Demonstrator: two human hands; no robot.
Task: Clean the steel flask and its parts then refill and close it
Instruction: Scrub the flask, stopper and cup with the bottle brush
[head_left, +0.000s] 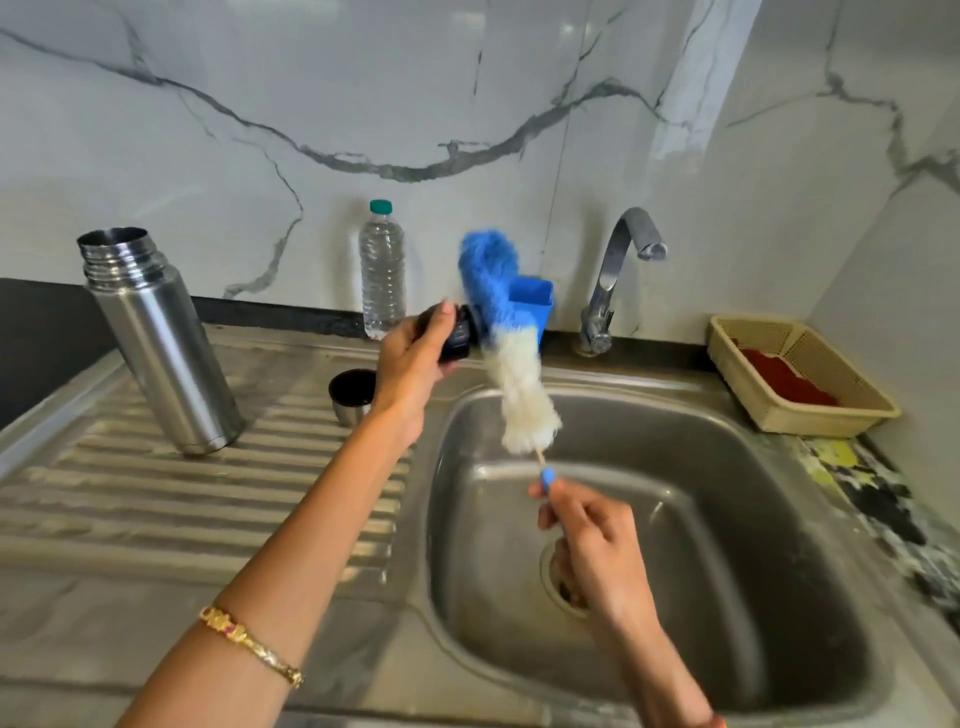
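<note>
Over the steel sink (779, 519), your left hand (410, 364) is gripping the black stopper (457, 338), keeping drips inside the basin. Your right hand (597, 551) is pinching the brush (511, 358) by its handle, bristles brushing the stopper.

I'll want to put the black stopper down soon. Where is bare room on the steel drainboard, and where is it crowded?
Bare ribbed drainboard lies in front of the steel flask, reaching the near edge. It is crowded behind: the cup lid stands by the left hand, with the water bottle beyond.
</note>
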